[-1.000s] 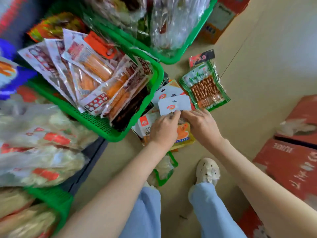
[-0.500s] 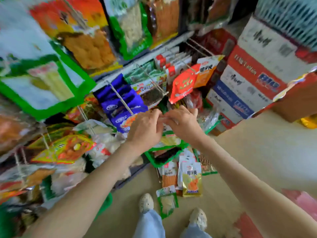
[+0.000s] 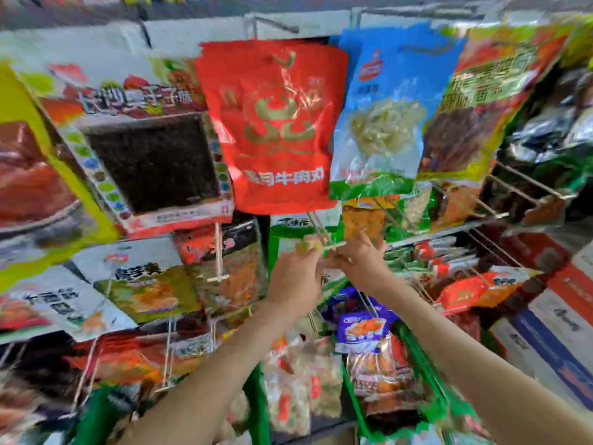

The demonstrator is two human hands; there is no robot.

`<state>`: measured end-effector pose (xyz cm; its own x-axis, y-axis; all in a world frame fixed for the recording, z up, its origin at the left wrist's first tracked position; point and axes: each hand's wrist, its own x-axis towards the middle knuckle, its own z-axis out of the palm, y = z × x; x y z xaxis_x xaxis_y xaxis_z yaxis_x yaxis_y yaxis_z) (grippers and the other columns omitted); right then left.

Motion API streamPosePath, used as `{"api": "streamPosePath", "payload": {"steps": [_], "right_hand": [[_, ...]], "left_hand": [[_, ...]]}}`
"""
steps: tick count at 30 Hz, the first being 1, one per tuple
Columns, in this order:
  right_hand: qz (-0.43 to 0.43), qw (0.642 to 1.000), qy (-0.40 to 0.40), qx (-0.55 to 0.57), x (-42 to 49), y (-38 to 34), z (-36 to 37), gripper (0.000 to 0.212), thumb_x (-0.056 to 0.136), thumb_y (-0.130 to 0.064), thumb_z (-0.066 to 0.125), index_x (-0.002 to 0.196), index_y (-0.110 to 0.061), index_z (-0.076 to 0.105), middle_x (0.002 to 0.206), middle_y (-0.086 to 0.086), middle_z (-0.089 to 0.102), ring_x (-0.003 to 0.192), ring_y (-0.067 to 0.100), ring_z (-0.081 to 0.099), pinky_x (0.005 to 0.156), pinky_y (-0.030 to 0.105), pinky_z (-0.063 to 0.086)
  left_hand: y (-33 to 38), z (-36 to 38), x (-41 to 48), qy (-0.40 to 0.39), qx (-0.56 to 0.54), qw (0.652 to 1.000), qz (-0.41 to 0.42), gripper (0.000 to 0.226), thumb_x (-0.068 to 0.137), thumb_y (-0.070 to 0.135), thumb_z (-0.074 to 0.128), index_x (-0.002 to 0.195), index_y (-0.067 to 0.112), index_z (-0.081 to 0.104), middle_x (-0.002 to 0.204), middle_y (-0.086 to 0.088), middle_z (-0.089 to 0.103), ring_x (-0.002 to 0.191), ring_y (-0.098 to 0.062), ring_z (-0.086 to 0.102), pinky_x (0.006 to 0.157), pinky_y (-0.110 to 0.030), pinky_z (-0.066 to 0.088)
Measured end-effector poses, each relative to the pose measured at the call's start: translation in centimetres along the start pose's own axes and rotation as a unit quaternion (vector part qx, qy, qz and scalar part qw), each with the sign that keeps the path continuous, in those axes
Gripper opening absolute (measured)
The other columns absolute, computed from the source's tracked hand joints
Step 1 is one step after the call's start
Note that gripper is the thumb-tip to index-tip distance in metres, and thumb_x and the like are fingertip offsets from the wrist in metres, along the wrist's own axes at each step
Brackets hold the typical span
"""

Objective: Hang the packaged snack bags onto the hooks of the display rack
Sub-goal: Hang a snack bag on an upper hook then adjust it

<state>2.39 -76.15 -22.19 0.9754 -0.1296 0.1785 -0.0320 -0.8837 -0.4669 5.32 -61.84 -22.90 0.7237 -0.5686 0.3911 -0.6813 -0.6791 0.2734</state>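
The frame is heavily blurred. Both my hands are raised to a wire hook (image 3: 319,231) in the middle of the display rack. My left hand (image 3: 293,277) has curled fingers pinching a small pale-green snack packet (image 3: 306,245) at the hook's tip. My right hand (image 3: 359,263) meets it from the right, fingers reaching toward the same hook; blur hides whether it grips anything. Above the hook hang a big red bag (image 3: 272,123) and a blue bag (image 3: 382,110).
Hanging snack bags crowd the rack on all sides. Bare wire hooks (image 3: 513,191) stick out at the right. Blue and purple packets (image 3: 359,326) hang just below my hands, above green baskets (image 3: 356,409) of snacks. Cardboard boxes (image 3: 558,329) stand at lower right.
The view swung up from the floor pile to the rack. Both hands rose from the packets on the floor to a higher hook, staying close together.
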Motion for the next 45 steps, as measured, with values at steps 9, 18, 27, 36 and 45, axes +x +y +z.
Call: {"api": "streamPosePath", "payload": {"steps": [9, 18, 27, 36, 45], "right_hand": [[0.084, 0.982, 0.135, 0.099, 1.3, -0.6, 2.3, 0.006, 0.083, -0.021, 0.066, 0.080, -0.018, 0.070, 0.088, -0.006, 0.059, 0.107, 0.023, 0.042, 0.076, 0.031, 0.013], [0.041, 0.984, 0.127, 0.118, -0.6, -0.4, 0.8, 0.017, 0.083, -0.022, 0.066, 0.078, -0.006, 0.067, 0.086, 0.006, 0.061, 0.093, 0.012, 0.036, 0.078, 0.031, 0.016], [0.044, 0.984, 0.121, 0.119, -0.2, -0.3, -0.1, 0.005, 0.083, -0.015, 0.064, 0.079, -0.014, 0.066, 0.078, -0.010, 0.054, 0.095, 0.016, 0.039, 0.071, 0.030, 0.013], [0.056, 0.982, 0.131, 0.127, 0.8, -0.5, 0.0, 0.021, 0.084, -0.002, 0.056, 0.082, -0.016, 0.070, 0.083, -0.014, 0.056, 0.099, 0.017, 0.039, 0.082, 0.033, 0.019], [0.113, 0.987, 0.099, 0.061, 4.0, -1.2, 0.9, 0.016, 0.090, -0.024, 0.055, 0.095, -0.017, 0.068, 0.109, 0.003, 0.063, 0.112, 0.028, 0.038, 0.081, 0.036, 0.020]], "left_hand": [[-1.7, -1.4, 1.5, 0.001, -0.084, 0.993, -0.077, 0.022, 0.092, 0.028, 0.054, 0.105, 0.019, 0.069, 0.077, -0.010, 0.070, 0.069, -0.028, 0.062, 0.058, -0.031, 0.036], [-1.7, -1.8, 1.3, 0.018, -0.103, 0.994, 0.004, 0.018, 0.089, 0.027, 0.059, 0.088, 0.016, 0.073, 0.065, -0.005, 0.067, 0.065, -0.024, 0.055, 0.062, -0.029, 0.033], [-1.3, -2.6, 2.1, -0.027, -0.152, 0.988, -0.023, 0.018, 0.091, 0.026, 0.056, 0.094, 0.016, 0.071, 0.051, 0.004, 0.046, 0.046, -0.013, 0.039, 0.044, -0.023, 0.020], [-1.1, -2.7, 2.6, -0.015, -0.126, 0.991, -0.037, 0.021, 0.093, 0.028, 0.054, 0.097, 0.017, 0.071, 0.056, -0.001, 0.059, 0.046, -0.014, 0.042, 0.045, -0.023, 0.022], [-1.9, -1.5, 4.6, -0.008, 0.013, 0.995, -0.101, 0.020, 0.095, 0.027, 0.049, 0.090, 0.013, 0.062, 0.072, -0.003, 0.065, 0.065, -0.023, 0.060, 0.060, -0.030, 0.037]]}}
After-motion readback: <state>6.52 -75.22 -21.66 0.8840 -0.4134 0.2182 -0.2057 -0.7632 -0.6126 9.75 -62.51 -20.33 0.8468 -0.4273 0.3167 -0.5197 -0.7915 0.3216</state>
